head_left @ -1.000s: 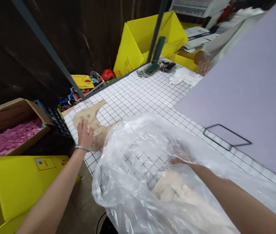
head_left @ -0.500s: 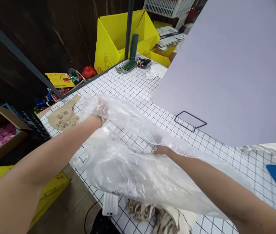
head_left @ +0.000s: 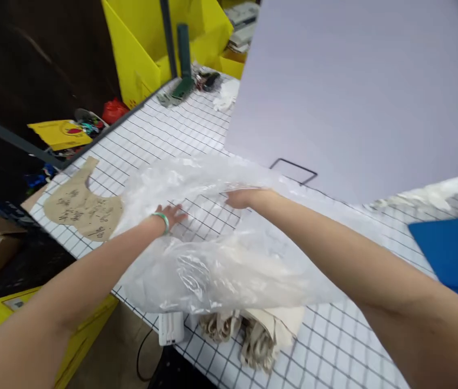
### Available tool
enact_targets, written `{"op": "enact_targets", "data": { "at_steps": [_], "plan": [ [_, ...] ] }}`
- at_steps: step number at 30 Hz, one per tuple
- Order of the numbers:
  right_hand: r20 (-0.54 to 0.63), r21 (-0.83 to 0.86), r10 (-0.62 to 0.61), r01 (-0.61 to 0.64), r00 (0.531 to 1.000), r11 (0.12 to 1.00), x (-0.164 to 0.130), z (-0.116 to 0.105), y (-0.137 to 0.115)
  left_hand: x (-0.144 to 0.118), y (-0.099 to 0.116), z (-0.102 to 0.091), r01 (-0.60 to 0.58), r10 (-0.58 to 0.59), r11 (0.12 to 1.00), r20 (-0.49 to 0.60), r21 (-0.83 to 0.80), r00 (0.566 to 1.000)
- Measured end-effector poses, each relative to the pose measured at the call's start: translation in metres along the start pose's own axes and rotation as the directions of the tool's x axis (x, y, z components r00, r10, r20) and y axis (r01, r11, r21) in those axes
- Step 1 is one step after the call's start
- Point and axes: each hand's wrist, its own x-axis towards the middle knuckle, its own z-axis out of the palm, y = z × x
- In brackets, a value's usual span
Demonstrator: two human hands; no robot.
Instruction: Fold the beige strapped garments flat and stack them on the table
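Note:
A large clear plastic bag (head_left: 196, 275) lies crumpled over the table, with cream fabric (head_left: 253, 259) showing through its near part. My left hand (head_left: 172, 215), with a green bangle at the wrist, is open, fingers spread over a gap in the plastic where the grid shows. To its right, my right hand (head_left: 239, 199) has its fingers bunched at the far fold of the bag; the fingertips are partly hidden. A tan paper pattern piece (head_left: 83, 208) with handwriting lies left of the bag. Rolled cream cloth (head_left: 261, 340) sticks out from under its near edge.
A big pale board (head_left: 334, 97) covers the right back of the grid-patterned table (head_left: 140, 138). A blue sheet (head_left: 451, 254) lies at right, a white plastic device (head_left: 171, 328) at the near edge. Yellow boxes (head_left: 140, 59) stand behind a metal post (head_left: 168, 38).
My left hand has come out from under the plastic and spread its fingers. My right hand has moved away from me with the far fold. The view has shifted, bringing more blue sheet in.

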Motion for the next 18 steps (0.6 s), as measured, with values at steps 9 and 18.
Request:
{"op": "enact_targets", "data": {
  "at_steps": [9, 18],
  "plan": [
    [0.074, 0.611, 0.113, -0.135, 0.991, 0.780, -0.260, -0.080, 0.097, -0.189, 0.110, 0.004, -0.346, 0.548, 0.586, 0.043, -0.733, 0.836],
    [-0.015, 0.818, 0.892, -0.507, 0.451, 0.270, -0.319, 0.132, 0.211, -0.150, 0.124, 0.140, 0.032, -0.048, 0.863, -0.018, -0.504, 0.999]
  ]
}}
